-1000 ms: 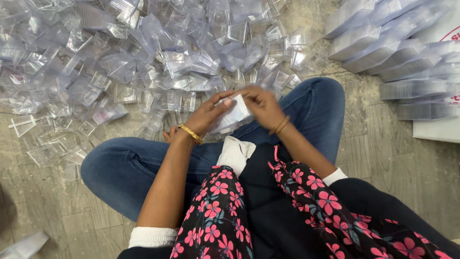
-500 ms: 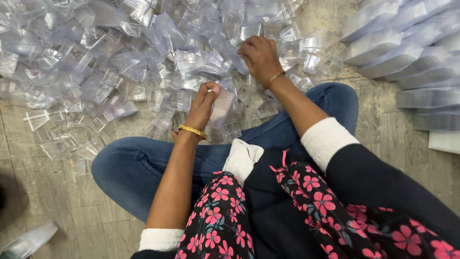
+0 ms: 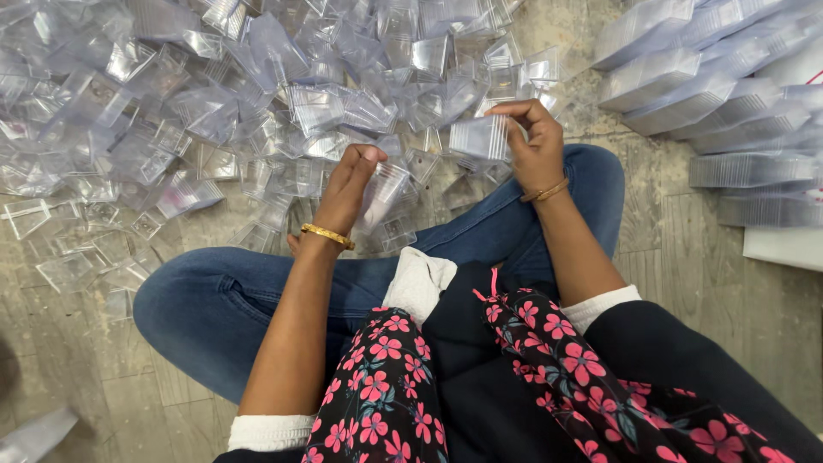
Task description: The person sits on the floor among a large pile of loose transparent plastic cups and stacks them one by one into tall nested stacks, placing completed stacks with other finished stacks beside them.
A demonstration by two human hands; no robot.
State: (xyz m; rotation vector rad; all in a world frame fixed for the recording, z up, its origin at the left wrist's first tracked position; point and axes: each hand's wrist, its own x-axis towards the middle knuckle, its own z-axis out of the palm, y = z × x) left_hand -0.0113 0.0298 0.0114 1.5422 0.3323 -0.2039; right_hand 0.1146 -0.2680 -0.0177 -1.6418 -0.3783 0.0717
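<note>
I sit cross-legged in blue jeans on a stone floor. My left hand (image 3: 347, 189), with a gold bangle at the wrist, holds a stack of small clear plastic boxes (image 3: 382, 194) upright over my knee. My right hand (image 3: 536, 147), also bangled, pinches another small clear plastic piece (image 3: 480, 137) lifted off the heap. A large heap of loose clear plastic boxes and lids (image 3: 214, 111) spreads over the floor just in front of both hands.
Rows of stacked clear containers (image 3: 686, 86) lie at the right, next to a white sheet (image 3: 784, 244). My jeans-clad legs (image 3: 206, 300) and a floral scarf (image 3: 386, 377) fill the foreground. Bare stone floor (image 3: 69, 377) shows at lower left.
My right hand reached out into the heap, then came back a little with a clear piece in its fingers. My left hand kept its stack and stayed over my knee.
</note>
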